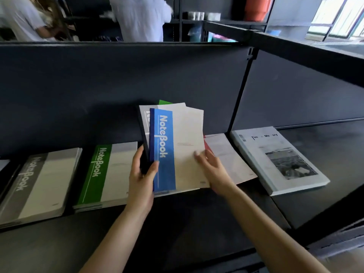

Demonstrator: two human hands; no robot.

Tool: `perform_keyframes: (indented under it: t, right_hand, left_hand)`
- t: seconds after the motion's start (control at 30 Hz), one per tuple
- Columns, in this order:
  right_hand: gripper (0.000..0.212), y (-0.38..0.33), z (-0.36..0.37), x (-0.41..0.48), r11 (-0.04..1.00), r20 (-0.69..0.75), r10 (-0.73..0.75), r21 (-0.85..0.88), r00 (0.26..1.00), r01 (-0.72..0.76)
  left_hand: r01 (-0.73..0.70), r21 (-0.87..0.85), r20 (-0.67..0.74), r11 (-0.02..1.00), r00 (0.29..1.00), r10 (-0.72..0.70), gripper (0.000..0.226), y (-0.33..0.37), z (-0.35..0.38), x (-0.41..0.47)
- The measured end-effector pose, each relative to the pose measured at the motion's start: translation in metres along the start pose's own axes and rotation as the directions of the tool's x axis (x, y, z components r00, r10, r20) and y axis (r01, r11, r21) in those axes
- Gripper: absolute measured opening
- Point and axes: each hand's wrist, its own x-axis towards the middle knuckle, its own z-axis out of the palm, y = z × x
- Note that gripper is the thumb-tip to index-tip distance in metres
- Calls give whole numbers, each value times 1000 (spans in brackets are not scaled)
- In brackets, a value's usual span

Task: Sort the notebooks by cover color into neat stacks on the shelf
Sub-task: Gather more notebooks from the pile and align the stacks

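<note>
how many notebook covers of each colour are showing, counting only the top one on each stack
grey notebook: 2, stack top and one held
green notebook: 2, stack top and a corner in the held bunch
blue notebook: 1, held in front
red notebook: 1, lying on the shelf
total: 6

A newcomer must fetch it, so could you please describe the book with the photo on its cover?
Follow the dark shelf to the upright post that divides it. Just right of that post lies one flat book. Unlike the notebooks to its left, with coloured strips reading NoteBook, it has a pale cover bearing a black-and-white photo.
</note>
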Motion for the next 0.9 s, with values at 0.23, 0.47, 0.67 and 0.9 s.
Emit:
perform_keyframes:
  t: [0.23, 0.47, 0.67, 0.9]
  right_hand:
    - [25, 2, 21, -5, 990, -89, -128, -67, 988, 123]
    - [52, 6, 41, -13, 953, -276, -230, -257, 933, 159]
    - [54, -11, 38, -3, 932, -379, -258, -342, 889, 125]
    - [58, -11, 40, 3, 888, -303, -193, -458, 933, 35]
  left_hand:
    - [117, -49, 53, 992, 992, -114, 50, 8, -16, -2]
    - [186, -125, 54, 975, 982, -180, 33, 18, -40, 2]
    - [122, -107, -101, 987, 986, -133, 43, 49, -108, 20]
    - [123, -129, -124, 984, 983, -139, 44, 66, -158, 34]
